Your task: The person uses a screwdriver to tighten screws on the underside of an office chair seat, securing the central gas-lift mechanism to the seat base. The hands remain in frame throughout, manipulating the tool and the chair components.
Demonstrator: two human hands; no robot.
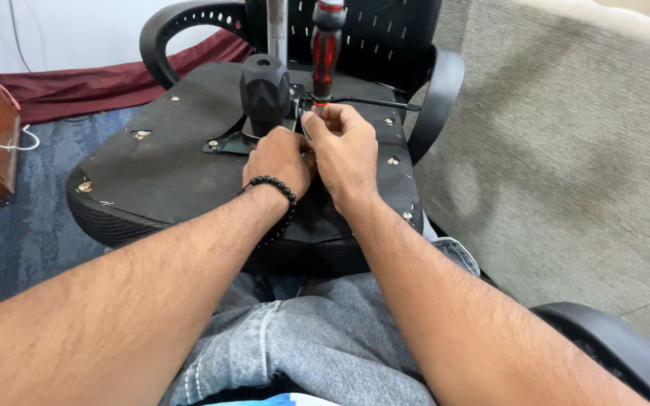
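A: The overturned chair seat (167,158) lies on the lap; some screws sit in its underside already.
B: And the hands?
A: Left hand (280,162) is closed at the mechanism plate (223,144); right hand (347,150) pinches the red screwdriver (326,53) tip, so fastening seems unfinished.

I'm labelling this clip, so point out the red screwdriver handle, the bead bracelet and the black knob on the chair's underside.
Red screwdriver handle (326,56), head view, middle of the translucent red grip.
Bead bracelet (274,184), head view, black beads over the left wrist.
Black knob (265,90), head view, front face of its faceted body.
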